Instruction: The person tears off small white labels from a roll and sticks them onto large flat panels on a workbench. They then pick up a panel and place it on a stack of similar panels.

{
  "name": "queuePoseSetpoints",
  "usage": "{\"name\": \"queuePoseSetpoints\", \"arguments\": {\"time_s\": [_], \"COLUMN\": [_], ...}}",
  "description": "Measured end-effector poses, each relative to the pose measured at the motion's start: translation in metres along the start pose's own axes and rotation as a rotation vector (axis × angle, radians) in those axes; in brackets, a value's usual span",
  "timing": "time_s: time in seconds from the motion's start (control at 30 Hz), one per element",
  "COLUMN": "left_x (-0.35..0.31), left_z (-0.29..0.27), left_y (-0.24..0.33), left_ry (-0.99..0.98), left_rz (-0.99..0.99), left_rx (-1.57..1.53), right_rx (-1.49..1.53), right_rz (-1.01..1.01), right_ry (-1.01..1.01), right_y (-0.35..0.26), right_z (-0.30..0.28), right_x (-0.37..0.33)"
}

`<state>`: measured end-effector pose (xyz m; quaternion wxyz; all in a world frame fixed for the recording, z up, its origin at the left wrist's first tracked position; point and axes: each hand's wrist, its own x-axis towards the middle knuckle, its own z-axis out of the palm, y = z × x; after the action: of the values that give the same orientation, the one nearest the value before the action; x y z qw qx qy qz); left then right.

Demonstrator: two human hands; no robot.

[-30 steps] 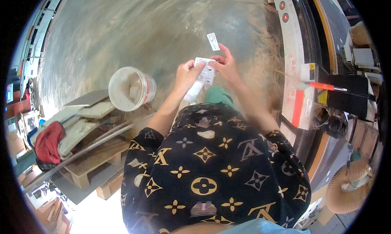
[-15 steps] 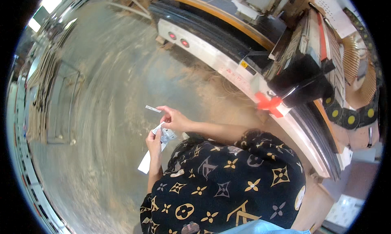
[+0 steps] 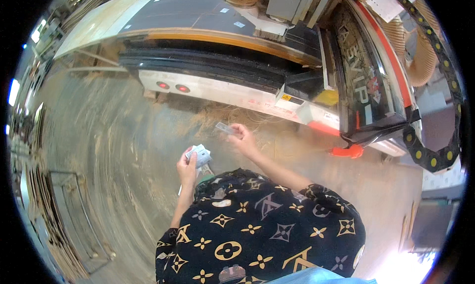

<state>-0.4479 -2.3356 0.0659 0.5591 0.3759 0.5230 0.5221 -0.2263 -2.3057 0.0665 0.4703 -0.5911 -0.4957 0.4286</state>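
My left hand (image 3: 186, 170) is closed on a small stack of white printed labels (image 3: 200, 156), the thumb pressed on top. In front of my body and to the right, my right hand (image 3: 243, 139) pinches a single label (image 3: 225, 128) by one end. A gap separates the two hands. The single label points toward the machine's long white side panel (image 3: 222, 92), and nothing touches it apart from my fingers.
A dark sheet (image 3: 198, 9) with several small white labels lies on the machine bed. The gantry (image 3: 363, 66), a cable chain (image 3: 448, 81) and a red piece (image 3: 347, 152) are on the right. Stacked boards (image 3: 47, 219) stand beside a metal frame (image 3: 81, 200) at left.
My right hand has moved right and away from the left hand with the single label. The view has turned toward the machine, showing more of its bed.
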Motion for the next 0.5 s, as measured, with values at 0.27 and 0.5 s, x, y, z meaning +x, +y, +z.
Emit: {"name": "queuePoseSetpoints", "arguments": {"time_s": [0.27, 0.5], "left_x": [0.151, 0.24], "left_z": [-0.037, -0.037], "left_y": [0.028, 0.024], "left_ry": [-0.148, -0.242], "left_rz": [0.006, -0.127], "left_rx": [0.028, -0.029], "right_rx": [0.169, 0.272], "right_rz": [0.101, 0.173], "right_ry": [0.301, 0.444], "right_y": [-0.005, 0.02], "right_z": [0.03, 0.013], "right_x": [0.112, 0.168]}}
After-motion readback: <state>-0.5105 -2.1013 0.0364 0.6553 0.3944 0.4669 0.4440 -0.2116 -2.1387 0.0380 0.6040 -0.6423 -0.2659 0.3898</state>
